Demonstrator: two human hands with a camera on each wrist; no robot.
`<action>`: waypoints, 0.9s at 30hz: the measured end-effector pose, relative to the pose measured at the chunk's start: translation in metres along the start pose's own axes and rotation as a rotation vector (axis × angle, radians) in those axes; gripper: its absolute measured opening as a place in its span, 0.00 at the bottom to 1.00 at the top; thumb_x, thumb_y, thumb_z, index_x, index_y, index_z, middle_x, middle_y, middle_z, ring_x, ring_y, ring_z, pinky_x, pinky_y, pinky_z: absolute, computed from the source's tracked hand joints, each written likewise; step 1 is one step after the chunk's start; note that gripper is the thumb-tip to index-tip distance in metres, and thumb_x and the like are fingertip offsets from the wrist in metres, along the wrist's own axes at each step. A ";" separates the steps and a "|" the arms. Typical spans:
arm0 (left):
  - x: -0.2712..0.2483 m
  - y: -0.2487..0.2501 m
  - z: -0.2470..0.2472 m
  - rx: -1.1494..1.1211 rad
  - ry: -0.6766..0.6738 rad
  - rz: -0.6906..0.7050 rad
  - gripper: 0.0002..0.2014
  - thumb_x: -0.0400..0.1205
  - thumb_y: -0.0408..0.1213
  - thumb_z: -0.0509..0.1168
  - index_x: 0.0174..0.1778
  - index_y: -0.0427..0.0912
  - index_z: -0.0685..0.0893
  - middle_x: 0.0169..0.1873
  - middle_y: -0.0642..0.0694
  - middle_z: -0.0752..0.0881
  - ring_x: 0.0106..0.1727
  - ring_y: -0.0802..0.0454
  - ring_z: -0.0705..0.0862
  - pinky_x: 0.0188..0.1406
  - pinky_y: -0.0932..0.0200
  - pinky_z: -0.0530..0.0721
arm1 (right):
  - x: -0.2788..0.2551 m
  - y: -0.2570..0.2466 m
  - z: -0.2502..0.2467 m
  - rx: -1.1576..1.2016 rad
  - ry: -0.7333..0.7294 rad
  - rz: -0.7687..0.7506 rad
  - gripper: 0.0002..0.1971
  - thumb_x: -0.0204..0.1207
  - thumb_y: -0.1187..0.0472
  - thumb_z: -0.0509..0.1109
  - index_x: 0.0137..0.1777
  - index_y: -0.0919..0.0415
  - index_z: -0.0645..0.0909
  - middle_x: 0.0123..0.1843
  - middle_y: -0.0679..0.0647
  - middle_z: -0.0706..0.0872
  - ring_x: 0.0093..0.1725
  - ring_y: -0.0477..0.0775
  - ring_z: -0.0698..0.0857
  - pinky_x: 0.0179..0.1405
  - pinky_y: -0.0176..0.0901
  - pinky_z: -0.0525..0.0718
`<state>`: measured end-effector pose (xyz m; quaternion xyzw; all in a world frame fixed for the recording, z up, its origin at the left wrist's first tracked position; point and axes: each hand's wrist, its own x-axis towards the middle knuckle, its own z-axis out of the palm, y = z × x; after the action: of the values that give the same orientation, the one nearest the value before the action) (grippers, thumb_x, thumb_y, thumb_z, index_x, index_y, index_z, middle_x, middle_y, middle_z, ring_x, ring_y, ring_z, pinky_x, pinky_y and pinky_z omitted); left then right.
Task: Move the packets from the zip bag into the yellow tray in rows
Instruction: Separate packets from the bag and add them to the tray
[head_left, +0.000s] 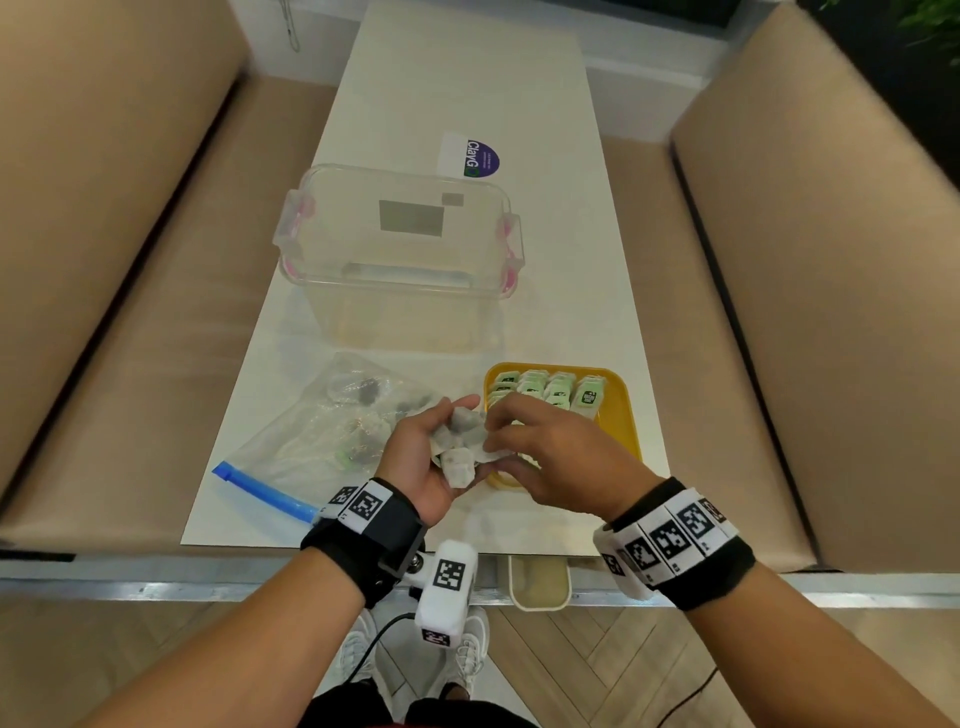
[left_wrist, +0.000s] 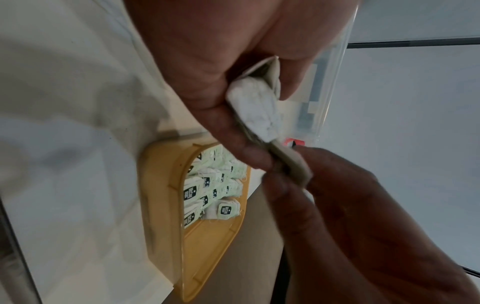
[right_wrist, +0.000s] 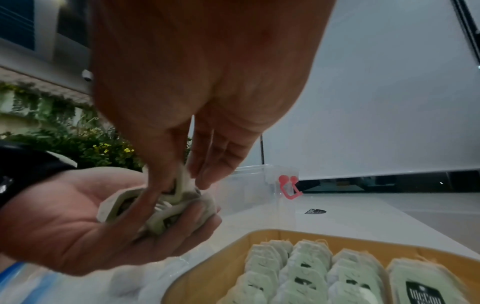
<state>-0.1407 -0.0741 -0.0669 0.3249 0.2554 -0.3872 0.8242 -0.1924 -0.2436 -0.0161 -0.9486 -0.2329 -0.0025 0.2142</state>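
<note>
You are cupping a bunch of small pale paper packets (head_left: 457, 449) in your left hand (head_left: 422, 462), palm up, fingers curling round them, low centre of the head view. Your right hand (head_left: 558, 457) is reaching into that bunch; in the right wrist view its thumb and fingertips (right_wrist: 155, 185) are pinching the edge of one packet and pulling it free of the others.

The yellow plastic tray (head_left: 618, 415) is sitting just right of your hands in the head view, partly hidden under the right hand. Rows of packets with green and black tags (head_left: 550, 387) are filling its far end: four columns, the rightmost looking shortest. The near end of the tray is showing bare yellow.

The clear zip bag with a blue slider strip (head_left: 332, 426) is lying flat at lower left of the white tabletop (head_left: 467, 78), touching or just under the left hand. A few dark and green bits are showing inside it; whether they are more packets, you cannot tell.

A clear plastic box with pink clips (head_left: 400, 249) is standing beyond, mid-frame, and a purple sticker (head_left: 480, 158) is lying further up.

Step in hand, as judged: separating one packet for placing. The next move seems to call for carrying it right, over the tray, and laying it tag-up, overlapping the last one in the shortest column. The tags and strings may tangle, so watch that a second packet is not dragging along.
</note>
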 end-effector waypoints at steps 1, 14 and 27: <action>-0.001 0.000 0.000 0.015 0.007 -0.006 0.19 0.88 0.45 0.60 0.70 0.41 0.85 0.52 0.41 0.91 0.48 0.42 0.91 0.38 0.49 0.91 | 0.000 0.000 0.000 -0.011 0.042 -0.002 0.07 0.76 0.61 0.72 0.51 0.61 0.88 0.54 0.54 0.84 0.48 0.55 0.85 0.42 0.45 0.86; -0.005 -0.002 -0.002 0.125 -0.011 -0.011 0.19 0.88 0.48 0.58 0.69 0.44 0.84 0.62 0.40 0.88 0.56 0.40 0.88 0.35 0.54 0.89 | -0.024 0.080 -0.034 -0.210 -0.096 0.804 0.13 0.76 0.67 0.66 0.55 0.54 0.87 0.50 0.56 0.87 0.51 0.59 0.84 0.46 0.48 0.84; -0.011 0.001 -0.008 0.164 0.018 0.008 0.16 0.88 0.49 0.59 0.64 0.47 0.87 0.56 0.43 0.90 0.52 0.43 0.91 0.38 0.55 0.88 | -0.016 0.102 -0.012 -0.243 -0.253 0.829 0.11 0.70 0.63 0.68 0.48 0.48 0.87 0.50 0.53 0.89 0.47 0.57 0.85 0.43 0.44 0.83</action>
<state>-0.1477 -0.0623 -0.0642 0.3956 0.2289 -0.4006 0.7941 -0.1602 -0.3375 -0.0483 -0.9729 0.1447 0.1721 0.0539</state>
